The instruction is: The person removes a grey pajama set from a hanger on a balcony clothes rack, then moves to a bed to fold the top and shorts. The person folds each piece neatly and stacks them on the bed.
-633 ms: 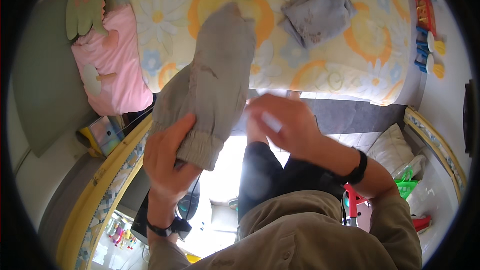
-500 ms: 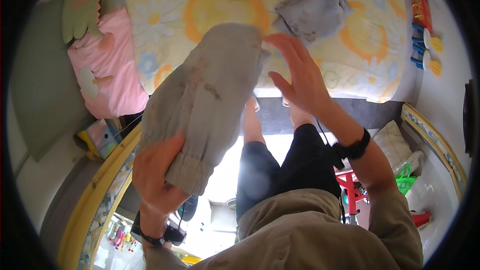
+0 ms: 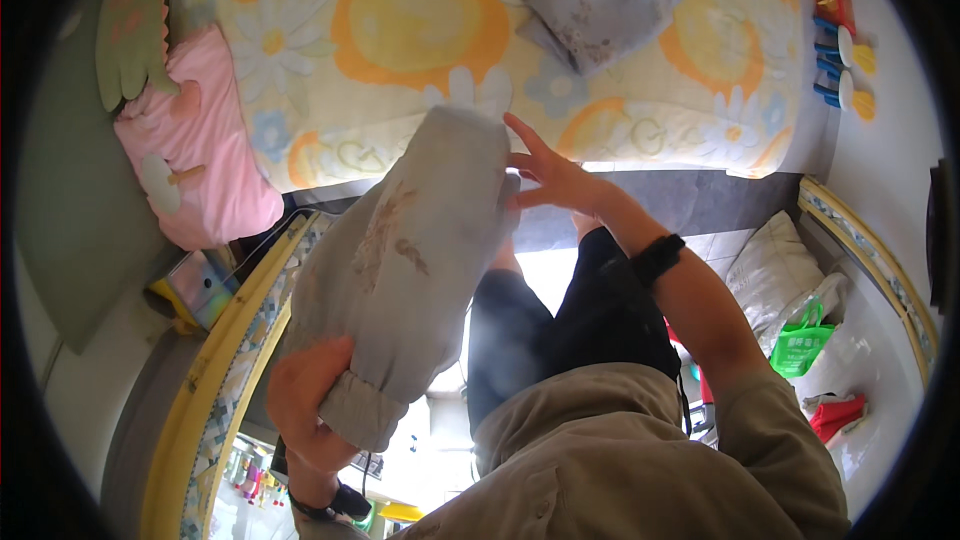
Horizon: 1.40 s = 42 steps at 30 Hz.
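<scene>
Looking down, I see my left hand (image 3: 310, 405) gripping the ribbed cuff end of a folded grey garment (image 3: 405, 265), fingers curled tight around it. It stretches away from me towards the bed (image 3: 400, 40), held in the air above my knees. My right hand (image 3: 550, 175) is at its far end, fingers spread, fingertips touching the cloth's edge. On the flowered yellow bedcover, far right, lies a second folded grey garment (image 3: 600, 0). A pink pillow (image 3: 200, 160) sits at the left.
</scene>
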### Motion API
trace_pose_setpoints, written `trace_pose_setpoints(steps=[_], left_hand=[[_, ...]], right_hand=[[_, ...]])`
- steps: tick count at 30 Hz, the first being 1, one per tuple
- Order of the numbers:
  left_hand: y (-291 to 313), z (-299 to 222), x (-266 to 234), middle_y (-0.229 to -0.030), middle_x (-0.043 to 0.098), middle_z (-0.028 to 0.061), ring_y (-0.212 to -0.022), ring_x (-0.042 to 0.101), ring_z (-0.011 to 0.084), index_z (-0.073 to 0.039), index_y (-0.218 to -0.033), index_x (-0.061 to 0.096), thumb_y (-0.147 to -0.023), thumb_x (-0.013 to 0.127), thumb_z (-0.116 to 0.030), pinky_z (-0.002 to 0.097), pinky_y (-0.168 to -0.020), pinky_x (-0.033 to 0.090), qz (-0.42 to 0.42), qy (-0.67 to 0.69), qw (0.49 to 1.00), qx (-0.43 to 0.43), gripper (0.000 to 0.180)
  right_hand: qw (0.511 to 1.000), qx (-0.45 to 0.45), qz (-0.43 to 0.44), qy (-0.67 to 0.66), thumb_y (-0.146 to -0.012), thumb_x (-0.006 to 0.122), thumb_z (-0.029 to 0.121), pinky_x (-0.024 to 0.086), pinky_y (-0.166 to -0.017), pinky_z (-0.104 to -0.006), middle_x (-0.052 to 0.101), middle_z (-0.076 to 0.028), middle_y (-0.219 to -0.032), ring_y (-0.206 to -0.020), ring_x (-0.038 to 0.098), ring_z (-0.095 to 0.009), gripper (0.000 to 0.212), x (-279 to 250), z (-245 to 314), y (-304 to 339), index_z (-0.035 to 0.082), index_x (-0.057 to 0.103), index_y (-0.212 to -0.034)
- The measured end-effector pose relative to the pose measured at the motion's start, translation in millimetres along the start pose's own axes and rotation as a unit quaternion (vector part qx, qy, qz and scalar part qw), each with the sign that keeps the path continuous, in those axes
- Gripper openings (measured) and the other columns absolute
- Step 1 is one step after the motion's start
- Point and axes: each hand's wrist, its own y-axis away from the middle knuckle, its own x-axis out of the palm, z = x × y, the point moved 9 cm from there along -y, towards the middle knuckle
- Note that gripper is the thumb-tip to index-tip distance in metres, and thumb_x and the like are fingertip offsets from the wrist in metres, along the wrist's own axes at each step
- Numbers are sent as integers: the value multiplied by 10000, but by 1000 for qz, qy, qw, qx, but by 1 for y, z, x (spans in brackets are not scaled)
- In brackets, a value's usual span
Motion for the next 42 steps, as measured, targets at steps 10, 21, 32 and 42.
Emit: trace_pose_setpoints(steps=[10, 21, 32, 42], left_hand=[[42, 9, -19, -1142, 641, 152, -982, 631, 289, 18, -1256, 606, -860, 748, -182, 389, -871, 487, 28, 19, 997, -71, 466], [98, 64, 19, -1261, 598, 189, -1114, 646, 349, -30, -1320, 563, -835, 693, 48, 394, -953, 527, -20, 95, 989, -110, 508], [49, 99, 32, -1193, 640, 211, -1090, 649, 346, 17, -1293, 546, -883, 645, -11, 400, -968, 500, -46, 89, 992, -81, 422], [-102, 421, 171, -1324, 579, 105, -1176, 556, 186, -52, -1523, 370, -903, 599, 16, 329, -992, 460, -22, 319, 912, -258, 665]], right_hand=[[976, 146, 134, -94, -859, 810, 217, 480, -1050, -357, 607, -143, -1354, -1211, 597, -231, 667, 19, 11, -50, -58, 524, -1395], [986, 90, 82, -110, -906, 767, 98, 472, -1075, -341, 651, -90, -1326, -1209, 617, -182, 568, -61, 18, 67, 10, 540, -1419], [930, -18, -56, -363, -970, 708, 364, 544, -995, -352, 691, -111, -1245, -1153, 673, -224, 518, -84, 75, 78, 27, 583, -1342], [936, -111, -284, -178, -992, 650, 303, 520, -839, -325, 702, -56, -1175, -1008, 662, -169, 367, -163, 102, -72, 142, 553, -1307]])
